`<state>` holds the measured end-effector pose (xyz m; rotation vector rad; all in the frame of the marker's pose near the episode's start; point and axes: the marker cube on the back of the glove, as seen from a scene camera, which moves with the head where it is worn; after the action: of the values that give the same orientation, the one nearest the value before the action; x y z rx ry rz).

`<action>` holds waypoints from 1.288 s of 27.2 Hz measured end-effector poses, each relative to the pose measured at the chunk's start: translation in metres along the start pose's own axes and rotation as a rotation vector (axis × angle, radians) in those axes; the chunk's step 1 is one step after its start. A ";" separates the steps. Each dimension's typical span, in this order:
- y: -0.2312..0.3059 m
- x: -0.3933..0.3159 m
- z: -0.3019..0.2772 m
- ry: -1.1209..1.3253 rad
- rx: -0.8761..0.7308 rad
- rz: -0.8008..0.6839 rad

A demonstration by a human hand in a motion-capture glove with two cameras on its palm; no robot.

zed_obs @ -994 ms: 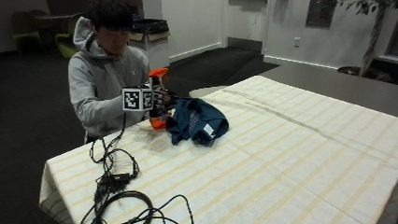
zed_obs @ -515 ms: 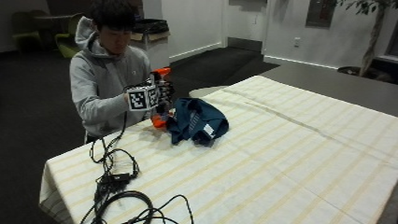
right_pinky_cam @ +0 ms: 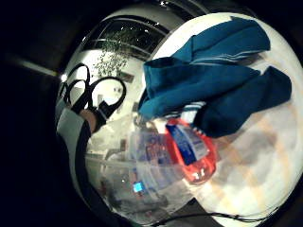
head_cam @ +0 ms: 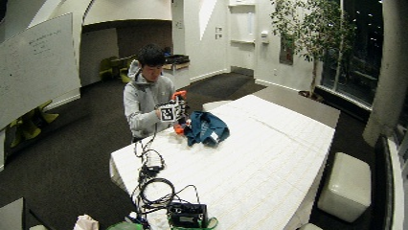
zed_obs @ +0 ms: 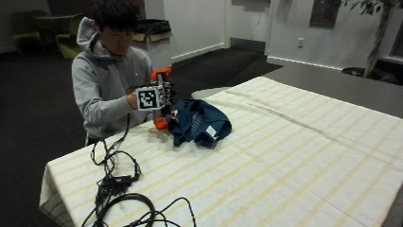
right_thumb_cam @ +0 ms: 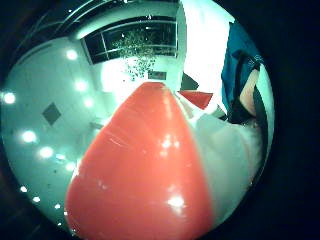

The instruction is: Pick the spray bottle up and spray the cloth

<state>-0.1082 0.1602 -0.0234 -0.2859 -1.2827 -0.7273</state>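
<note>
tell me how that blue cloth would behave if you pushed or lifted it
The blue cloth lies crumpled in soft folds on the striped tablecloth, so it would likely drape limply if lifted. Pushed, it would probably bunch up rather than slide as one piece.

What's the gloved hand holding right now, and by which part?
The right hand grips the spray bottle round its neck, under the orange head, beside the blue cloth.

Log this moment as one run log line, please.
stage: bottle gripped | right hand: holds spray bottle upright | cloth: crumpled on table, beside bottle
</note>
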 end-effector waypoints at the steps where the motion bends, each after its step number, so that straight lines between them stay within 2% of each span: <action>1: 0.000 0.000 0.000 0.003 -0.001 -0.003; 14: -0.005 0.003 -0.001 0.037 0.070 -0.028; 21: -0.011 -0.005 -0.010 0.072 0.073 0.028; 30: -0.033 -0.050 -0.037 0.401 -0.019 0.202; 35: -0.051 -0.065 -0.041 0.641 -0.139 0.340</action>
<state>-0.1157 0.1201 -0.1059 -0.3383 -0.5579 -0.5502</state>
